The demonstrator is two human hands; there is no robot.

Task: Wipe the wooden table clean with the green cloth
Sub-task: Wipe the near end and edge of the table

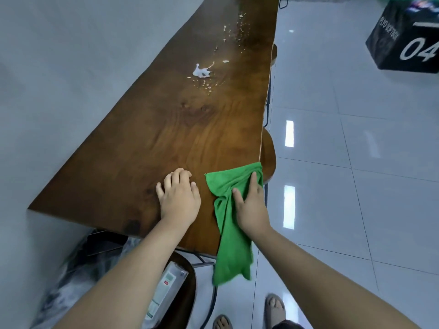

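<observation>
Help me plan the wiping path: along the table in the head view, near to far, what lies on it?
Left hand → white spill → far crumbs. The cloth lies level with the hand, so it is omitted.

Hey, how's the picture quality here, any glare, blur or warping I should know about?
Head view: wide-angle warp bends the table edge. Head view: lamp reflections glare on the floor. Head view: the top-right corner by the box is smeared. Head view: light is soft and even, and the cloth and spill read sharp.
</observation>
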